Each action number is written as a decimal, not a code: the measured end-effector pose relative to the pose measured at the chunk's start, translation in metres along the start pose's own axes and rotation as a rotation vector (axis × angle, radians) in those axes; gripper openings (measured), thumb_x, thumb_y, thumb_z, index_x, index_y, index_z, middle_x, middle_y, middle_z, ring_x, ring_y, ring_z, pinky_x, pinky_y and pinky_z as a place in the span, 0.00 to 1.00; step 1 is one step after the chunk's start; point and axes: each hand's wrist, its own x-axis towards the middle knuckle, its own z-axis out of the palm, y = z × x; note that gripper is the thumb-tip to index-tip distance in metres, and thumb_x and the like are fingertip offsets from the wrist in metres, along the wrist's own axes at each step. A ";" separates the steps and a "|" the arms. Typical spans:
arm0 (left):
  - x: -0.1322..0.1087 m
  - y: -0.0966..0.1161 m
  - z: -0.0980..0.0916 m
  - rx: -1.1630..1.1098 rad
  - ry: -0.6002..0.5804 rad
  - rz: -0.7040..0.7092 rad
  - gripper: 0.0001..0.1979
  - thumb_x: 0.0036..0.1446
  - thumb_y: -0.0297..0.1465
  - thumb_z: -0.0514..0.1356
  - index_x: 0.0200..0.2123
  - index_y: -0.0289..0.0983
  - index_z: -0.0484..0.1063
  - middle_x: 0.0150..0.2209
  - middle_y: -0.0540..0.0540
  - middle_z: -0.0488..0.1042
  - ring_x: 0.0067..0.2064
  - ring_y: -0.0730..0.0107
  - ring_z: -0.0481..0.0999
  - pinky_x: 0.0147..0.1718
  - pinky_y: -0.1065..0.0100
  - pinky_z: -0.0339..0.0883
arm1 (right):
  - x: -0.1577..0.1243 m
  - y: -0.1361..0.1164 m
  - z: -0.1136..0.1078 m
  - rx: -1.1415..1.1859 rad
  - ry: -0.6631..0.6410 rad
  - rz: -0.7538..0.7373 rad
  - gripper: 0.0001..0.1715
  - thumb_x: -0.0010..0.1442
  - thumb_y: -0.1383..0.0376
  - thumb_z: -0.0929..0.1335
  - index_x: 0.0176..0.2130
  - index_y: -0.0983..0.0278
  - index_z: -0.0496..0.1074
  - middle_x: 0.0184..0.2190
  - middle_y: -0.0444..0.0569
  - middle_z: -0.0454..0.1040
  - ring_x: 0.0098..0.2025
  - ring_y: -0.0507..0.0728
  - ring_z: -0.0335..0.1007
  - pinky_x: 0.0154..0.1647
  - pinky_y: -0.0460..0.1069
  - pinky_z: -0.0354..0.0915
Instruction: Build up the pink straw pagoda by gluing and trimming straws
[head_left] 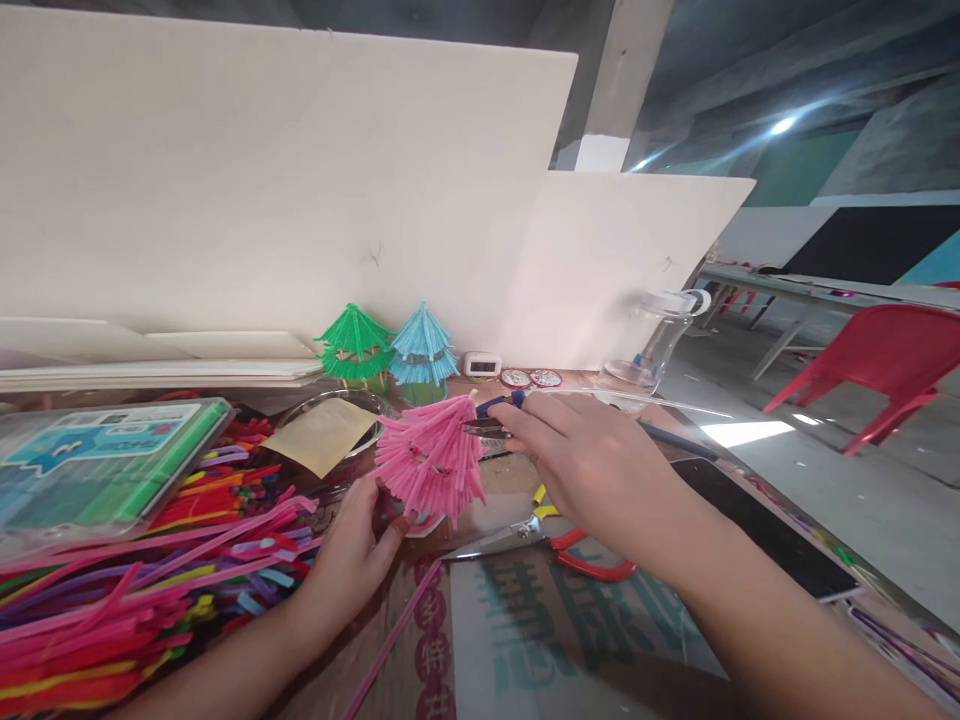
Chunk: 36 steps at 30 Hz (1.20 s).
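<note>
Fingers of my left hand point(360, 550) grip the base of a pink pipe-cleaner tree point(431, 455), which leans slightly to the right. In my right hand point(577, 450) is a pair of pliers point(487, 412) with dark blue handles. Their jaws are at the upper right side of the pink tree, near its tip; whether they bite on a strand I cannot tell. Below my right hand lie scissors point(510, 538) with red and yellow handles. One loose pink pipe cleaner point(394, 640) runs along the table under the tree.
Green point(354, 345) and light blue point(422, 345) pipe-cleaner trees stand by the white board point(285, 180). Bundled pipe cleaners point(90, 640) and a marker case point(112, 470) fill the left. A small timer point(482, 365), clear bottle point(649, 340) and phone point(765, 525) are nearby.
</note>
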 end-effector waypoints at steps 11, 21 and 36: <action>0.000 0.001 0.000 -0.001 0.005 0.032 0.13 0.60 0.32 0.52 0.48 0.37 0.62 0.46 0.41 0.70 0.49 0.60 0.69 0.47 0.57 0.64 | 0.001 0.000 0.001 -0.002 -0.004 0.012 0.14 0.63 0.73 0.59 0.45 0.70 0.71 0.34 0.53 0.74 0.33 0.57 0.69 0.34 0.51 0.62; -0.001 -0.002 0.000 0.002 0.001 0.007 0.14 0.59 0.34 0.54 0.48 0.37 0.63 0.48 0.40 0.70 0.51 0.57 0.68 0.49 0.55 0.63 | 0.002 0.000 0.001 -0.043 0.002 -0.007 0.14 0.63 0.73 0.59 0.44 0.71 0.71 0.32 0.53 0.72 0.32 0.57 0.67 0.32 0.51 0.61; -0.001 -0.003 0.001 -0.006 0.006 0.022 0.14 0.60 0.33 0.52 0.49 0.37 0.62 0.48 0.40 0.70 0.50 0.59 0.69 0.49 0.57 0.64 | 0.001 0.003 0.003 0.015 0.004 0.002 0.15 0.62 0.73 0.60 0.46 0.70 0.70 0.34 0.52 0.74 0.34 0.57 0.69 0.34 0.51 0.63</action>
